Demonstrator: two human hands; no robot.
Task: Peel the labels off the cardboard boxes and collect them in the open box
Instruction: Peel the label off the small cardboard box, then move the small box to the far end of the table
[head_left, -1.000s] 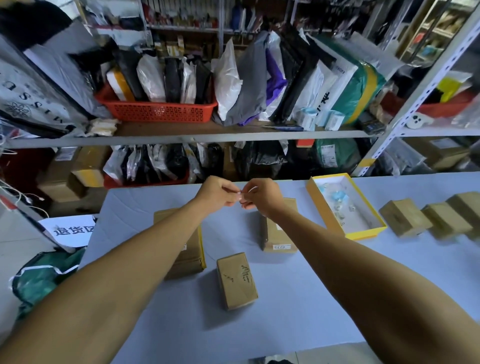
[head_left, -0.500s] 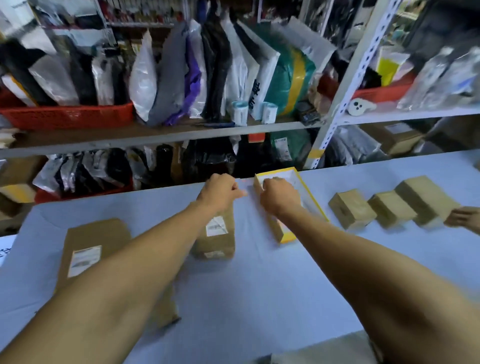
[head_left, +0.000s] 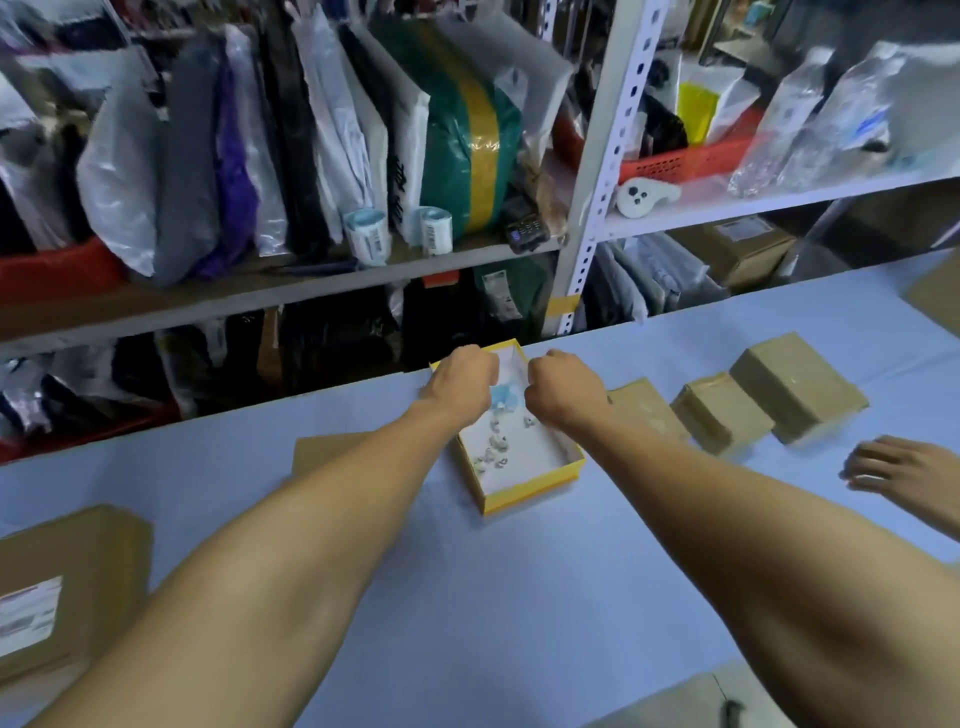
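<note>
The open box (head_left: 524, 486) has yellow sides and a white inside, and several crumpled label scraps (head_left: 493, 452) lie in it. My left hand (head_left: 460, 387) and my right hand (head_left: 563, 392) hover close together over its far end, both with fingers curled shut. Their fingertips face away, so whatever they pinch is hidden. Three brown cardboard boxes (head_left: 719, 410) stand in a row to the right of the open box. A larger cardboard box (head_left: 83, 561) with a white label (head_left: 28, 608) sits at the far left.
Another person's hand (head_left: 904, 473) rests on the blue table (head_left: 519, 597) at the right edge. A flat cardboard piece (head_left: 332, 452) lies behind my left forearm. Metal shelves (head_left: 597, 208) packed with parcels and bags stand just beyond the table's far edge.
My view swung right. Both hands travelled from above the small boxes, where they pinched a white label strip, to over the yellow open box. Another person's hand came in at the right.
</note>
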